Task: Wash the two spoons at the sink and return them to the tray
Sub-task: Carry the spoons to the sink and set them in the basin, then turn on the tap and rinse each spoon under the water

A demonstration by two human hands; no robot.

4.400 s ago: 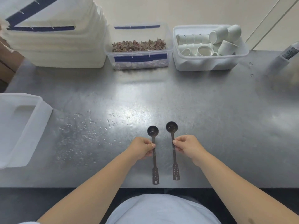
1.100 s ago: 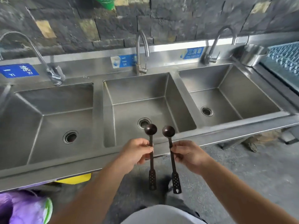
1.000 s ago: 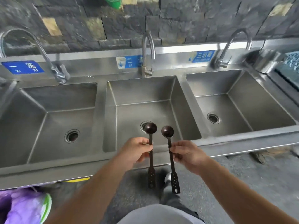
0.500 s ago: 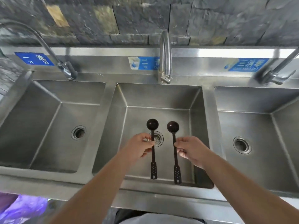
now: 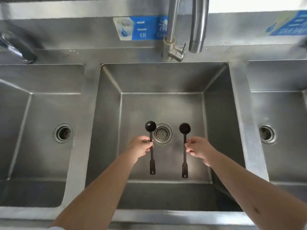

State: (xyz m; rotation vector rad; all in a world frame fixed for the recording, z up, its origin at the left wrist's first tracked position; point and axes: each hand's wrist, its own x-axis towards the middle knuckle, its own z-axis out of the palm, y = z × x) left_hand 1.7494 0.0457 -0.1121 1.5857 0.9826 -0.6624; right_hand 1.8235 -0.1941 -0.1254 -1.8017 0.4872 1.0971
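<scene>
Half a second back the two spoons were held close together over the middle basin; now they are spread apart, one on either side of the drain, and the view sits closer over the sink. Nearest, both bare forearms reach in over the front rim of the middle basin (image 5: 166,216). The left hand (image 5: 141,146) is closed round the handle of the left spoon (image 5: 151,146), fingers and thumb pinching it a little below the bowl. The right hand (image 5: 198,149) pinches the right spoon (image 5: 184,150) the same way, fingers curled shut on the handle. Both spoons are dark, with round bowls pointing away from the person and perforated handle ends towards the body, held above the basin floor. Between the two bowls lies the round drain strainer (image 5: 162,133), just beside the left spoon's bowl. To either side are the left basin (image 5: 41,113) and right basin (image 5: 282,113), each with its own drain. Farther back, the curved tap (image 5: 197,30) hangs over the rear edge, no water running from it, with a blue label (image 5: 141,28) on the backsplash behind.
</scene>
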